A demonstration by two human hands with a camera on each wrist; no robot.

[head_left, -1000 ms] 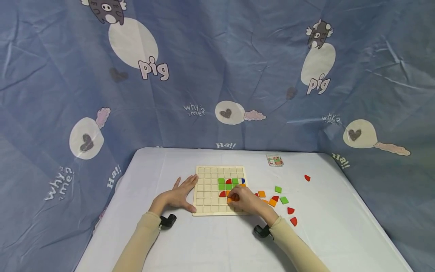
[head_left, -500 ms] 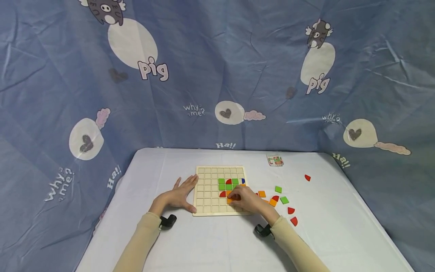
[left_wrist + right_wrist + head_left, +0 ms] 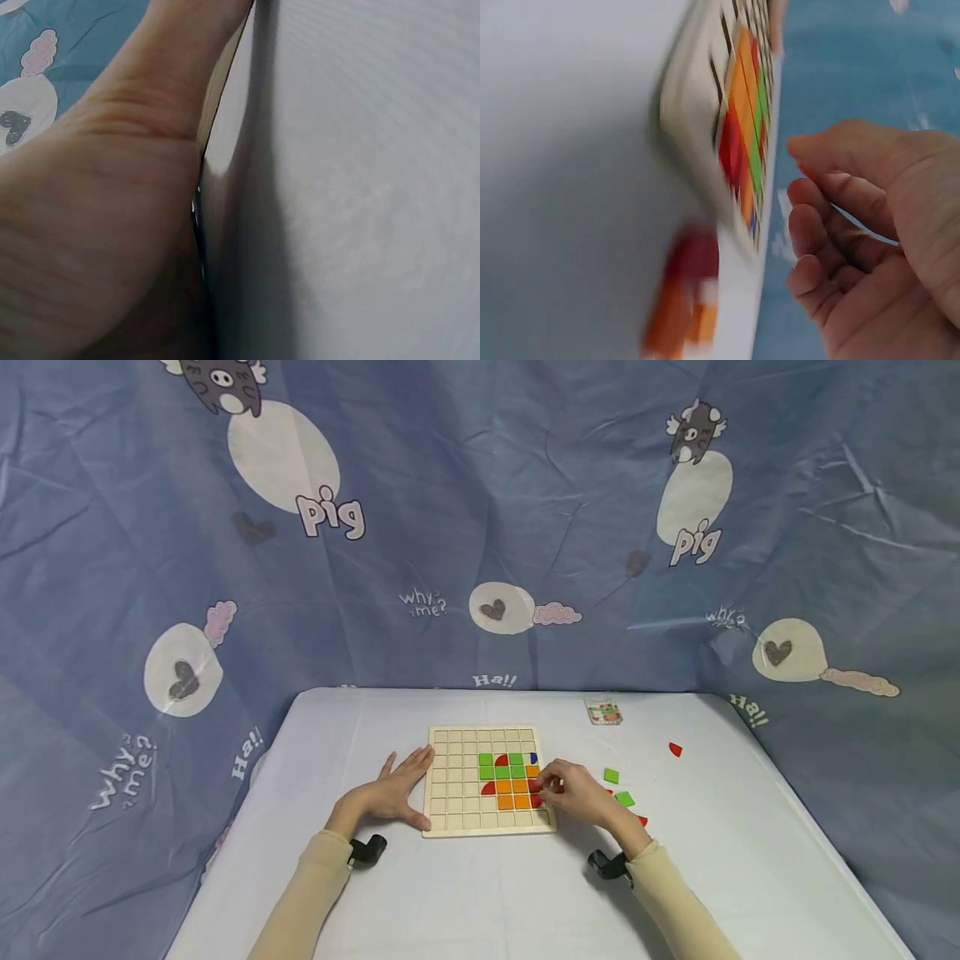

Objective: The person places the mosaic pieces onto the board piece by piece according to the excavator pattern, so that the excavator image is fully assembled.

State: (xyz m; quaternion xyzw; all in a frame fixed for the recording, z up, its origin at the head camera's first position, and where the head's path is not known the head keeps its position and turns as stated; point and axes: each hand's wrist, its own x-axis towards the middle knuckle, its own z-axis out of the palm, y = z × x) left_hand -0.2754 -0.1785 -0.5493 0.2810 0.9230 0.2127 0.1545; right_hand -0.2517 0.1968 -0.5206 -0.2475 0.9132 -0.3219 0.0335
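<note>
A square wooden grid board [image 3: 450, 789] lies flat on the white table. Green tiles [image 3: 502, 772], orange tiles [image 3: 513, 794], a blue piece [image 3: 533, 758] and red pieces [image 3: 489, 788] fill some of its cells. My left hand [image 3: 390, 792] rests along the board's left edge, fingers and thumb spread straight; its palm [image 3: 105, 210] fills the left wrist view. My right hand [image 3: 573, 792] is over the board's right edge, fingertips by two red pieces [image 3: 536, 801]. In the right wrist view its fingers [image 3: 806, 225] are loosely bent, with nothing between them.
Loose green tiles [image 3: 625, 798] and red pieces [image 3: 676, 749] lie right of the board. A blurred red piece [image 3: 694, 255] and orange tiles [image 3: 667, 319] show in the right wrist view. A small picture card [image 3: 603, 712] lies at the back. A blue printed curtain [image 3: 390, 527] stands behind.
My right hand has moved right from over the orange tiles to the board's right edge, uncovering orange tiles and red pieces in the grid. My left hand stays put.
</note>
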